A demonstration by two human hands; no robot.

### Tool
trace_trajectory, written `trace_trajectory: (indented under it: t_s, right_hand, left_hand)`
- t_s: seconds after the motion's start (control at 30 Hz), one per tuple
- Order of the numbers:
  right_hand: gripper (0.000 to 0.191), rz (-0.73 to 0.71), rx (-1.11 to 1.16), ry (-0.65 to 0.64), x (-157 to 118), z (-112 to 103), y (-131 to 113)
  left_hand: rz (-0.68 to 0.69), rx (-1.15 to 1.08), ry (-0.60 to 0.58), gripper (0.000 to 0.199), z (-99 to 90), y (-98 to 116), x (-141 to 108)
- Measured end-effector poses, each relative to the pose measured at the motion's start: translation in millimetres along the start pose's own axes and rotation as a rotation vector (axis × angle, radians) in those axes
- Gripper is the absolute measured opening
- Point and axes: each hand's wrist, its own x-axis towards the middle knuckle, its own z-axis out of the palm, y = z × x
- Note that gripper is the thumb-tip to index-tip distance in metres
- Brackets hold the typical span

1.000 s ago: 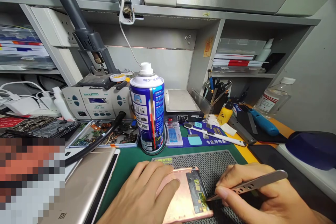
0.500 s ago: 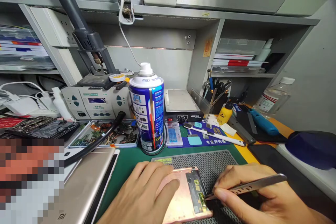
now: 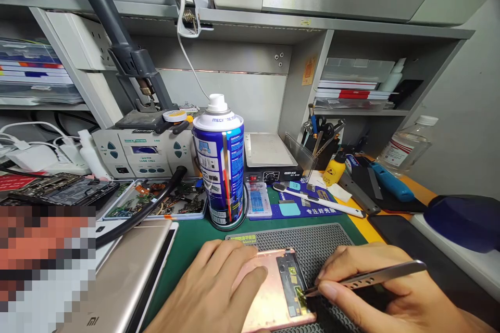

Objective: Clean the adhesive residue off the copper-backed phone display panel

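Observation:
A pink phone back cover [image 3: 269, 296] lies tilted on the grey textured pad [image 3: 328, 237]. My left hand [image 3: 222, 283] holds the cover from its left side, the thumb and fingers resting over its surface. A dark strip [image 3: 287, 281] with small gold patches runs along the cover's right end. In my right hand [image 3: 375, 281] is a pair of metal tweezers [image 3: 385, 274], gripped between thumb and fingers. Their tips touch a small yellow-green piece [image 3: 300, 295] near the lower part of the dark strip. What lies under my left palm is hidden.
A blue spray can [image 3: 219, 166] stands just behind the pad. Leftward lie a gold phone [image 3: 125, 276], a black hose [image 3: 148, 213] and a tray of parts [image 3: 117, 210]. Behind are a hot plate [image 3: 269, 151], a white brush [image 3: 320, 200] and a yellow bottle [image 3: 335, 169].
The tweezer tips have shifted very slightly at the yellow-green piece, which catches the light differently. My left hand and the cover have stayed in place.

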Motion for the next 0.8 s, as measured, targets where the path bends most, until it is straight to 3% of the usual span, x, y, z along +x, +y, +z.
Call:
trace_trajectory:
  t_s: [0.33, 0.53, 0.8]
  right_hand:
    - [0.007, 0.034, -0.007, 0.021, 2.1, -4.5, -4.1]
    - [0.006, 0.083, -0.023, -0.044, 3.9, -8.1, -6.3]
    - [0.009, 0.218, 0.015, -0.027, 1.8, -5.6, -4.3]
  left_hand:
    - [-0.009, -0.001, -0.012, 0.043, -1.3, 0.3, -0.8]
    - [-0.03, -0.019, -0.023, 0.04, -2.6, 0.1, 0.5]
    - [-0.029, -0.065, -0.006, 0.039, -3.3, 1.1, 2.7]
